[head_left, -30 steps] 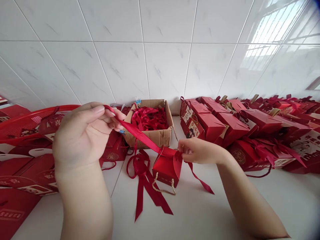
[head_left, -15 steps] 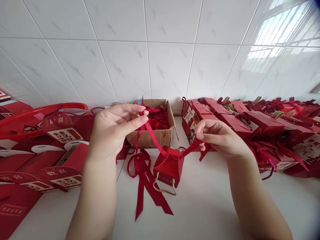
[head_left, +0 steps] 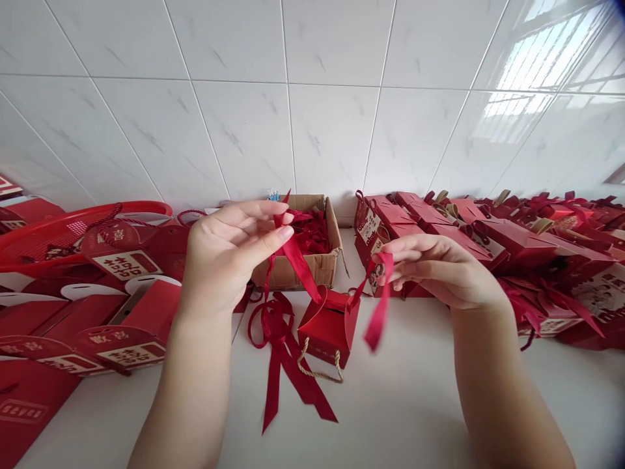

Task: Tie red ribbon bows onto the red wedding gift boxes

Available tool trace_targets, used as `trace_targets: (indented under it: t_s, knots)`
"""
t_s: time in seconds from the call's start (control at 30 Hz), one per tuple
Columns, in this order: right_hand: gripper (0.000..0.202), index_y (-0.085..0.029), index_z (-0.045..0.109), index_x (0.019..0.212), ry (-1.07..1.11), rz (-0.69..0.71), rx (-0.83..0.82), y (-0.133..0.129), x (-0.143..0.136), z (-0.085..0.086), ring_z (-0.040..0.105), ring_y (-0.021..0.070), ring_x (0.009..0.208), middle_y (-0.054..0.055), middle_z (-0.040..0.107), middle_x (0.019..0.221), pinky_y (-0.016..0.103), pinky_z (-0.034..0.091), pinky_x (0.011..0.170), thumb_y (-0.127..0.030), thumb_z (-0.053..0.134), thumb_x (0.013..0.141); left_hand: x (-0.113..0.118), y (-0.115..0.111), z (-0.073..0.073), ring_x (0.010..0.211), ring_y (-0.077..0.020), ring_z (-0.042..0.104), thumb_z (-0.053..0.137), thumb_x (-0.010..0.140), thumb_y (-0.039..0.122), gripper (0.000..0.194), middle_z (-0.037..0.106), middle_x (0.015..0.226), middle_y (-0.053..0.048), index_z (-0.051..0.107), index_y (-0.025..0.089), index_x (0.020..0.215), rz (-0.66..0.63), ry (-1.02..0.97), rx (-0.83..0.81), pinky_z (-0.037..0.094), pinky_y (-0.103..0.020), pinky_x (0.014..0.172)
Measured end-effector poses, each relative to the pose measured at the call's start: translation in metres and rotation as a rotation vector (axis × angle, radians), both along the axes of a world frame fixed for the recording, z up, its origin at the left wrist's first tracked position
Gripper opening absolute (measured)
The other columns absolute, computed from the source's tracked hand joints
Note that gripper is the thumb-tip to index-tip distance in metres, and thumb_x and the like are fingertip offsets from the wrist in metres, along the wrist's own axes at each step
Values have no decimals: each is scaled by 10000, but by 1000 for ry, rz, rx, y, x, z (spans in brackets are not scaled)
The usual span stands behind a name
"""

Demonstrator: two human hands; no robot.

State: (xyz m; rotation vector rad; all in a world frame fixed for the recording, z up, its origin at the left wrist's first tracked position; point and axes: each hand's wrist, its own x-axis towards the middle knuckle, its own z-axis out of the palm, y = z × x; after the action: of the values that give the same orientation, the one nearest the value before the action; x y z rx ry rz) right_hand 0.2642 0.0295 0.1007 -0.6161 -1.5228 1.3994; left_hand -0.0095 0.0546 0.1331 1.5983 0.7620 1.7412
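A small red gift box (head_left: pixel 328 326) with a twisted gold cord handle (head_left: pixel 319 374) stands on the white table in front of me. Red ribbon (head_left: pixel 301 268) comes out of both sides of its top. My left hand (head_left: pixel 239 244) pinches the ribbon's left end between thumb and fingers, above and left of the box. To the right of the box, my right hand (head_left: pixel 430 267) grips the other end, whose tail hangs over the fingers. From the left ribbon a looped red bow (head_left: pixel 276 329) hangs down, its long tails lying on the table.
Behind the box, a cardboard carton (head_left: pixel 305 270) holds many red ribbon pieces. Rows of finished-looking red boxes (head_left: pixel 459 244) line the right side. More red boxes (head_left: pixel 97 306) and a red plastic basket (head_left: pixel 29 238) crowd the left. A tiled wall (head_left: pixel 332 130) rises behind.
My right hand has turned, and its ribbon tail now drapes over the fingers and hangs down, slightly blurred. My left hand has shifted slightly right. The box stays in place.
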Motion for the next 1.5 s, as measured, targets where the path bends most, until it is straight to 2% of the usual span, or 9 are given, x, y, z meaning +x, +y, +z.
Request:
trace_targets:
  t_s: [0.23,0.43,0.67,0.83,0.97,1.1,1.23,1.33,1.5]
  knots:
    - [144,-239,744,886,-13,-204,186,3,-14,-4,712,128,711,8,750,796,220,596,656,-148,743,774,-6,-2,1,839,-164,697,796,676,145,283,743,877,-27,750,209,947,-32,100,7,605,-262,776]
    - [32,-226,749,785,45,-393,220,1,-23,-4,673,133,632,17,722,739,240,578,592,-231,764,758,4,-8,2,821,-164,701,767,720,185,305,738,810,3,709,240,1014,17,-4,51,594,-268,791]
    - [144,-204,696,703,91,-584,261,-8,-28,6,529,98,491,-16,590,554,220,440,453,-304,732,800,10,-12,4,793,-160,707,773,731,230,350,736,777,10,683,248,1068,49,-29,62,582,-252,744]
    - [91,-220,657,802,144,-574,263,-8,-39,16,511,88,469,-33,585,536,204,377,437,-272,731,805,16,-7,7,807,-158,713,767,740,218,196,697,769,8,604,204,848,14,-68,38,579,-232,724]
    - [112,-217,646,815,154,-627,302,-2,-52,21,510,82,486,-37,573,582,208,357,446,-275,739,795,19,-11,11,764,-141,707,757,738,169,237,592,653,50,526,193,692,55,-80,101,578,-231,745]
    - [106,-220,647,813,161,-666,330,0,-60,23,511,86,497,-39,562,586,218,361,456,-272,738,796,20,-24,12,727,-132,693,726,765,129,105,678,709,35,663,212,748,180,-54,202,588,-262,749]
    - [99,-228,644,797,159,-716,364,-6,-63,25,515,97,484,-29,581,606,234,361,435,-266,736,797,24,-32,13,725,-139,693,722,769,113,144,726,738,43,732,257,770,304,-25,244,602,-287,753]
    - [78,-250,672,850,149,-727,381,-9,-67,25,520,107,497,-13,623,697,256,380,431,-244,731,800,27,-32,14,753,-151,711,728,769,114,168,746,805,46,741,269,832,326,-17,221,623,-301,750]
    - [98,-280,679,802,215,-772,417,-13,-75,24,513,109,485,-41,585,602,248,364,406,-194,727,805,25,-26,12,789,-161,724,732,779,141,171,750,836,55,742,290,863,336,42,250,630,-311,761]
